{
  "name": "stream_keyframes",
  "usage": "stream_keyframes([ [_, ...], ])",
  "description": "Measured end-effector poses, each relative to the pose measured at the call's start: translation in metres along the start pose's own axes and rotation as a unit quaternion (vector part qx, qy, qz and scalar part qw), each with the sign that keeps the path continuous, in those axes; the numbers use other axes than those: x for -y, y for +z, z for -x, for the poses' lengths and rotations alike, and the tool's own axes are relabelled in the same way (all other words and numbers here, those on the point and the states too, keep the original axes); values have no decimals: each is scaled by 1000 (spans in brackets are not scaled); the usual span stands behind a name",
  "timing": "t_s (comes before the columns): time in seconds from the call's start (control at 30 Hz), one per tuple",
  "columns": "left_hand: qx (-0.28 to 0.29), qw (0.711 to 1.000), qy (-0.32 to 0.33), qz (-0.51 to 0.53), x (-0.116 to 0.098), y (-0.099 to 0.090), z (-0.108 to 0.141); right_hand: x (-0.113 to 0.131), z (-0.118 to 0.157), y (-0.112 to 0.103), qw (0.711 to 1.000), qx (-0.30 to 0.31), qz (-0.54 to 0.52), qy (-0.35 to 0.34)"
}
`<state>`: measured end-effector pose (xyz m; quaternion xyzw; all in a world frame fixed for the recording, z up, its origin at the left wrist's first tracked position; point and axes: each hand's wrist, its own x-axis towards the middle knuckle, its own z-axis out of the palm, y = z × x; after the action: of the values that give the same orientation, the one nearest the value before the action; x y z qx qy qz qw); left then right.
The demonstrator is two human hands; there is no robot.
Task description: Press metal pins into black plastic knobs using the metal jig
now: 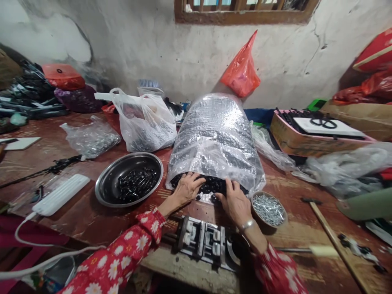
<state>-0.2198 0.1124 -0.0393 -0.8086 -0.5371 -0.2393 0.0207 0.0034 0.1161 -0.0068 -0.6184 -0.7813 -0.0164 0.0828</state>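
Note:
A large translucent woven plastic sack (214, 134) lies on the table with its mouth toward me, full of small black parts (211, 184). My left hand (187, 190) rests at the left side of the mouth, fingers stretched out over the rim and the parts. On the right side, my right hand (237, 203) reaches to the opening with thumb and fingers apart; some fingertips are hidden among the parts. A few loose black pieces lie just below the mouth. Between my forearms sits a metal fixture (203, 241) with slots.
Left of the sack stands a steel bowl (105, 188) with black pieces. A small bowl of screws (268, 209) is close beside my right hand. Farther right lies a hammer (329, 237). A white power strip (61, 194), plastic bags (143, 122) and a box (294, 136) surround the work area.

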Motion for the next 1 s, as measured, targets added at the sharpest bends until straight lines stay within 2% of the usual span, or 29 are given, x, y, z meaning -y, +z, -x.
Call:
stream_keyframes([
  [0.07, 1, 1000, -1, 0, 1, 4, 1, 7, -19, 4, 1000, 15, 14, 4],
  [0.13, 4, 1000, 0, 5, 3, 8, -2, 8, -33, 11, 999, 12, -19, -24],
  [0.27, 13, 1000, 0, 13, 4, 12, -10, 3, -45, 25, 993, -12, -94, -73],
  [0.43, 26, 999, 10, 18, 5, 8, -13, 2, -39, 34, 990, -22, -106, -93],
  [0.7, 43, 999, 10, 6, -2, -3, 5, 2, -18, 32, 987, -14, -77, -141],
  [0.83, 21, 998, -44, 32, -5, -6, 7, 1, -16, 30, 989, -20, -64, -136],
  [1.0, -25, 986, -163, 32, 8, -1, -15, 4, -41, 26, 996, -8, -77, -38],
])
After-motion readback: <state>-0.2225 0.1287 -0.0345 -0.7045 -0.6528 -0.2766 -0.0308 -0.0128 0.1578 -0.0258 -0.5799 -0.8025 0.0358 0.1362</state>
